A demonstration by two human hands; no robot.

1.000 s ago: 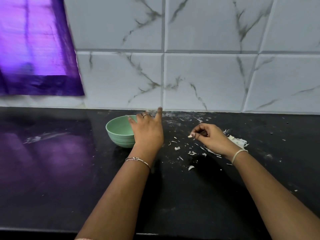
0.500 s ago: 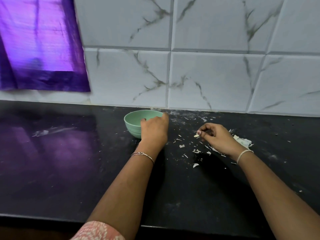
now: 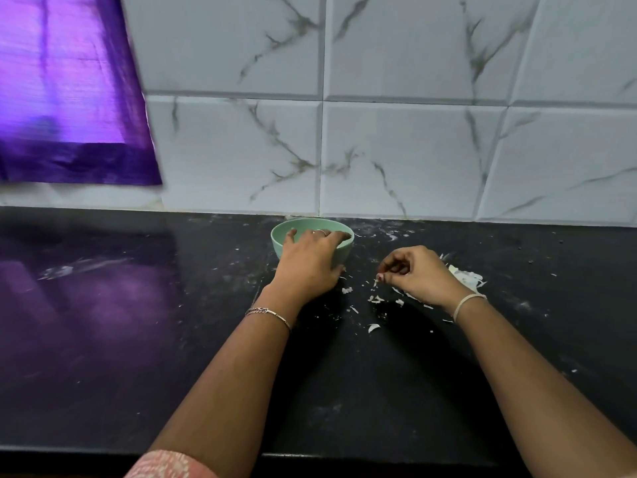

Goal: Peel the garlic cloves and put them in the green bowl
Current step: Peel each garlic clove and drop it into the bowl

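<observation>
The green bowl [image 3: 280, 236] stands on the black counter [image 3: 138, 339], close to the tiled wall. My left hand [image 3: 308, 262] lies over its near side, fingers curled over the rim into the bowl and thumb against the outer wall. What is inside the bowl is hidden by the hand. Just right of the bowl, my right hand [image 3: 418, 274] hovers low over the counter with its fingers curled, pinching a small pale garlic piece [image 3: 376, 282] at the fingertips. Loose garlic peels [image 3: 374, 327] lie scattered between the hands, and a peel pile [image 3: 465, 278] sits behind my right hand.
A purple curtain [image 3: 69, 98] hangs at the upper left, its reflection on the counter below. The white marble-tiled wall [image 3: 413, 150] closes the back. The counter's front edge [image 3: 344, 458] runs under my forearms.
My left hand went from lying beside the bowl with fingers stretched out to gripping its near rim. The right hand kept its pinch and hardly moved. The view shifted left.
</observation>
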